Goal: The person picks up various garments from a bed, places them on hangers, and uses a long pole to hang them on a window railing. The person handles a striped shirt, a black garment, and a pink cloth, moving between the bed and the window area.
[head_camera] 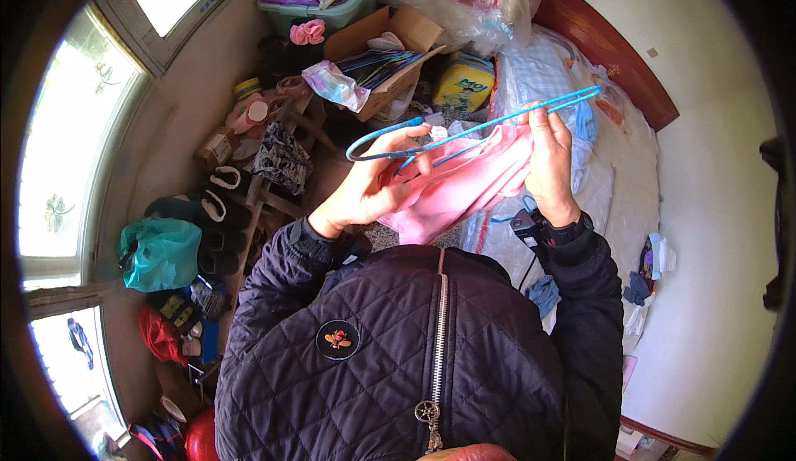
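A pink garment (463,190) hangs between my two hands in front of my chest. A blue clothes hanger (497,121) slants across its upper edge, partly within the cloth, with its hook end at the left. My left hand (379,178) holds the garment's left side, its fingers at the hanger's hook. Pinched between the thumb and fingers of my right hand (547,153) are the hanger's bar and the cloth's upper right edge. The folds hide part of the hanger.
Ahead, an open cardboard box (398,81) holds many hangers, beside a yellow package (464,81). Plastic-covered bedding (622,181) lies at the right. Shoes (221,231) and a teal plastic bag (160,252) fill the left side below the window.
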`<move>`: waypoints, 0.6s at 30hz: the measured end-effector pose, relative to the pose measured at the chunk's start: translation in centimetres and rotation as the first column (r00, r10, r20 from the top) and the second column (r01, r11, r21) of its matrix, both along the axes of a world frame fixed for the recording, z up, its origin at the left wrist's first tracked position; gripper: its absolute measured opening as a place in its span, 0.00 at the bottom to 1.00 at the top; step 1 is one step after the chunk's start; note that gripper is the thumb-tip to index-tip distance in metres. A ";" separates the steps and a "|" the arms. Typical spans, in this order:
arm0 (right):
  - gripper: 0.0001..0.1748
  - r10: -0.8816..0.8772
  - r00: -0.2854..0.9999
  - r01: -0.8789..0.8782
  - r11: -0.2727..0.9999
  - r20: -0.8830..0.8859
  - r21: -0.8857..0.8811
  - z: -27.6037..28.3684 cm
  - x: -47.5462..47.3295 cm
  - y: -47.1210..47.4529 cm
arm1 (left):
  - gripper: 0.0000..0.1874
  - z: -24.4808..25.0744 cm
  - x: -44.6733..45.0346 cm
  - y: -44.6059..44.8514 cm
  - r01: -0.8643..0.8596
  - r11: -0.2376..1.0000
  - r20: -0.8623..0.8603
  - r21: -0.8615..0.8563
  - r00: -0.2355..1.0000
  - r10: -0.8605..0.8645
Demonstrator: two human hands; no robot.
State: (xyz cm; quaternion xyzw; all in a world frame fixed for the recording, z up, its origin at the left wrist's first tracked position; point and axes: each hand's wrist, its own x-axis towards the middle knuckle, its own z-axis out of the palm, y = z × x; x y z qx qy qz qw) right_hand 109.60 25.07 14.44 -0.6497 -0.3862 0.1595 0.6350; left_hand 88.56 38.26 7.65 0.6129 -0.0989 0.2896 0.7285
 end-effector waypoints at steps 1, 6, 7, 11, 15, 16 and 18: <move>0.17 0.004 1.000 -0.004 1.000 -0.003 0.017 -0.1 0.0 0.1 | 0.30 0.0 -0.4 -0.3 0.006 1.000 -0.024 0.007 1.000 -0.006; 0.16 0.215 0.964 -0.203 0.975 0.155 -0.091 0.3 0.0 0.1 | 0.24 -0.6 -0.6 -0.3 -0.341 0.931 -0.111 -0.130 0.938 0.328; 0.17 0.315 0.944 -0.298 0.941 0.095 -0.159 0.7 0.1 -0.2 | 0.24 -0.9 -0.6 0.3 -0.440 0.887 -0.164 -0.138 0.894 0.418; 0.29 0.515 0.849 -0.507 0.736 -0.116 -0.449 2.7 0.9 -2.1 | 0.18 -1.9 -1.3 2.3 -0.512 0.846 -0.156 -0.151 0.857 0.491; 0.21 0.653 0.757 -0.547 0.636 0.002 -0.545 4.0 1.0 -2.9 | 0.17 -2.3 -2.6 3.3 -0.449 0.884 -0.205 -0.134 0.885 0.418; 0.18 0.686 0.727 -0.543 0.612 0.045 -0.575 4.1 0.9 -3.0 | 0.17 -2.2 -3.2 3.6 -0.413 0.901 -0.231 -0.135 0.897 0.377; 0.14 0.729 0.630 -0.514 0.650 0.267 -0.560 4.2 0.5 -3.1 | 0.16 -2.1 -3.8 4.0 -0.430 0.896 -0.224 -0.109 0.889 0.399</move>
